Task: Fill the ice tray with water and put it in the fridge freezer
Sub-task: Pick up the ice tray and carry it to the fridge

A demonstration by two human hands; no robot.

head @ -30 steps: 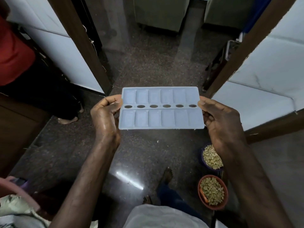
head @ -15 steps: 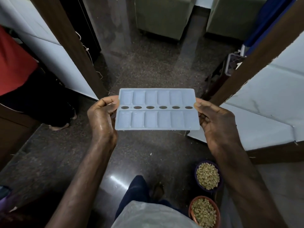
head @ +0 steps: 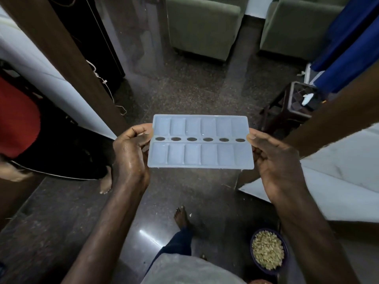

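The ice tray (head: pixel 200 141) is held level in the air above the dark speckled floor (head: pixel 184 95), carried by both hands (head: pixel 131 154) at its two short ends. The left hand grips the left end, thumb lying over the top rim and the other fingers curled beneath. The right hand (head: pixel 274 160) clasps the right end the same way, its thumb (head: pixel 253 137) pressed on the rim beside the last of the holes. The tray is pale blue, with two rows of six long cells and a row of six oval holes between them; glints in the far row suggest water in the cells, and a few drops hang from the near edge. The skin of the left hand looks wet.

Below the tray, the person's bare foot (head: pixel 181 217) is set on the floor, with a dark trouser leg (head: pixel 176 244) behind it. To the right of it, close to the floor's near right part, stands a blue bowl (head: pixel 268 251) filled with pale grains. At the left, a second person's bare foot (head: pixel 106 182) shows beneath dark cloth, beside a brown door frame (head: pixel 67 58). Farther off stand two green armchairs (head: pixel 202 27), and at the right a dark stool (head: pixel 291 107) beside blue cloth (head: pixel 348 44).
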